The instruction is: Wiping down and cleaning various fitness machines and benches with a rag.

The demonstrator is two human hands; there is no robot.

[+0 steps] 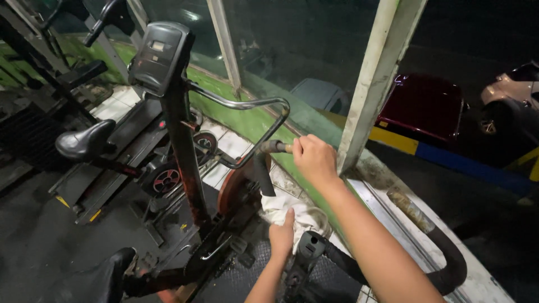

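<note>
My right hand (314, 160) is closed around the end of the curved handlebar (264, 147) of a black exercise bike (179, 146), at a worn grip with torn foam hanging down. My left hand (282, 235) reaches lower, fingers resting on a white cloth (292, 216) lying beside the bike's rust-coloured flywheel (233, 188). The bike's grey console (157, 56) stands on its upright post at upper left.
A second bike's saddle (84, 141) and frame stand at left, another black saddle (95, 278) at the bottom. A white window post (373, 78) rises by a green sill, with parked cars (426, 106) outside. A padded black handlebar (443, 252) curves at lower right.
</note>
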